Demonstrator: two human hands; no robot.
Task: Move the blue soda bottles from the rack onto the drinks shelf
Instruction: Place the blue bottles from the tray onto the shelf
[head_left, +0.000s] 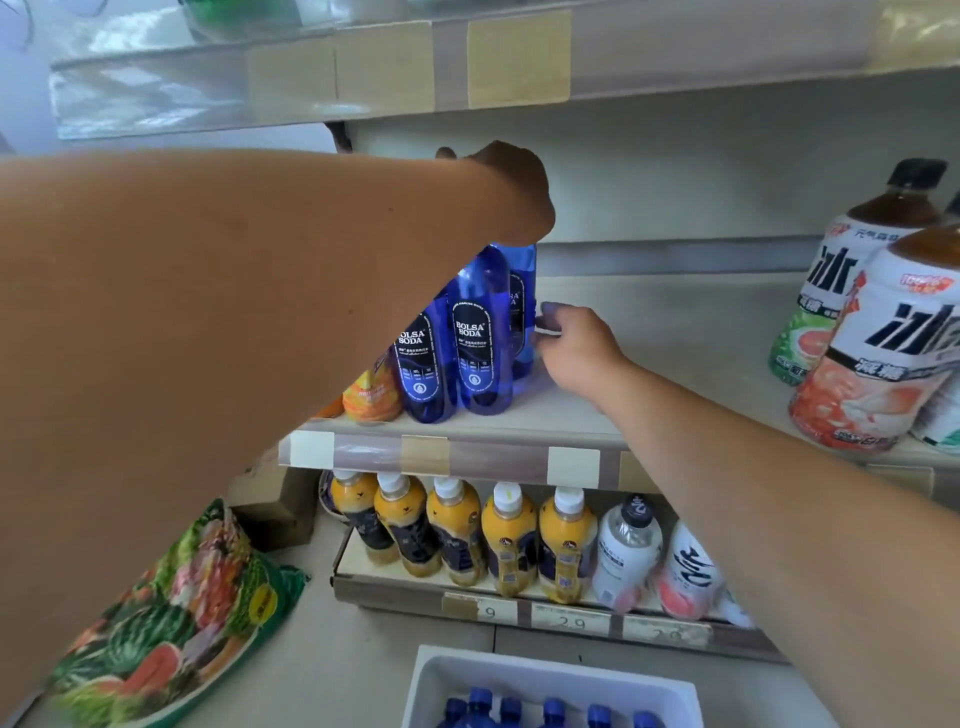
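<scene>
Bottles: three blue bottles stand upright, touching, at the left of the shelf; more blue caps show in the white rack below, so the task looks part done
Left hand: the left hand reaches over the bottle tops, covering the caps; it appears closed down on the top of the rear bottle, though the fingers are hidden, so I cannot tell for sure
Right hand: the right hand sits just beside the rear bottle, fingertips at its side; loose, not wrapped around anything
Handling: full bottles, judged fairly heavy for their size; tall and narrow, so apt to tip; smooth plastic, likely slippery; best taken at the neck or round the labelled middle
Materials: clear blue plastic, glossy dark labels; shelf flat, matt, pale; rack rigid white plastic
Neighbours: orange bottle touching at left; tea bottles well apart at right
</scene>
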